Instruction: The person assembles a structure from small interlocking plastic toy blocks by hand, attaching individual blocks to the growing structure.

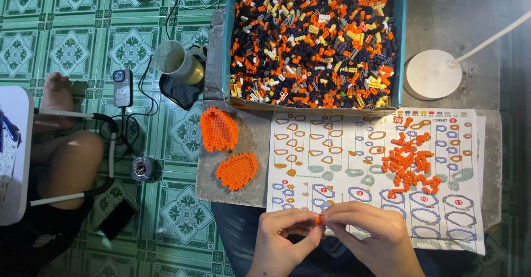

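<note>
Both hands, left hand (285,238) and right hand (368,235), pinch one tiny orange brick (318,220) just below the instruction sheet (354,161); looks light, rigid and fiddly, so fingertip-edge grip only.

Bare hands (332,235) — blue jeans (238,227).

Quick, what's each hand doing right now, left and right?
Left hand: closed, fingertips pinching the small orange brick piece.
Right hand: closed, fingertips pinching the same orange piece from the other side.
</note>
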